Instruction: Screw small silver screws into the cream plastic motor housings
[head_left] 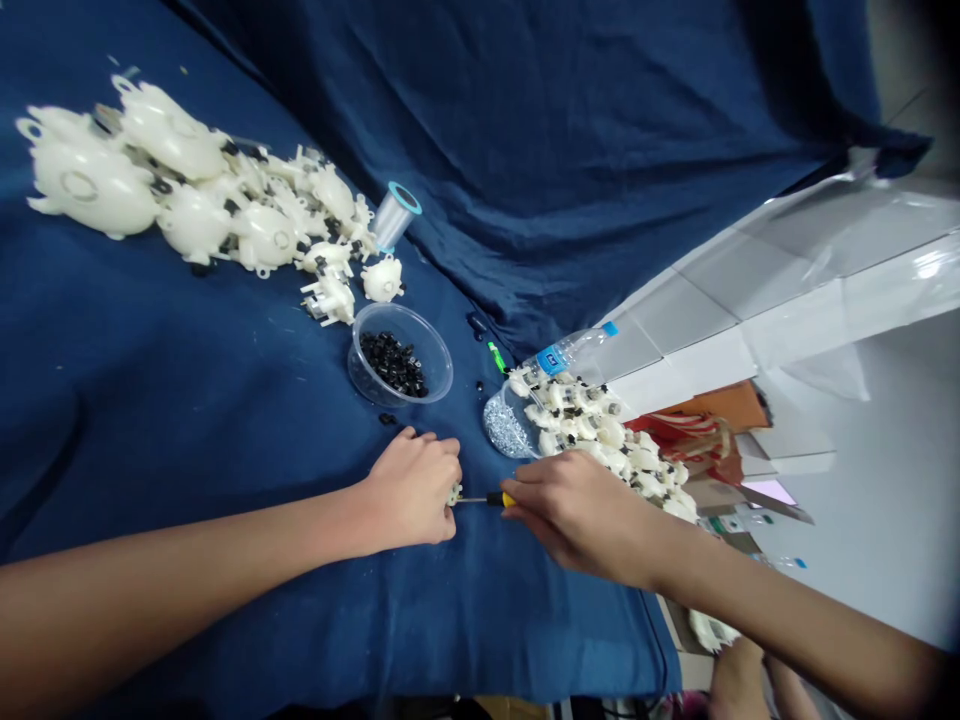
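My right hand [577, 510] is closed round the yellow and black handle of a screwdriver [495, 499]. The thin shaft points left, its tip at a small off-white plastic part [454, 494] that my left hand [416, 485] grips. Most of that part is hidden by my fingers. Just beyond my left hand stands a clear round tub [360, 375] of small black pieces [394, 362], with a few loose black pieces [388, 419] beside it. Past my right hand, a clear tub of small silvery screws [506, 428] lies close to a heap of white plastic parts [600, 420].
A large pile of white plastic housings [225, 200] spreads over the blue cloth [187, 400] at the far left. A spool of wire [396, 215] stands at its end. A water bottle [570, 350] and a green object [496, 357] lie at the back. Someone's bare legs [757, 680] show at lower right.
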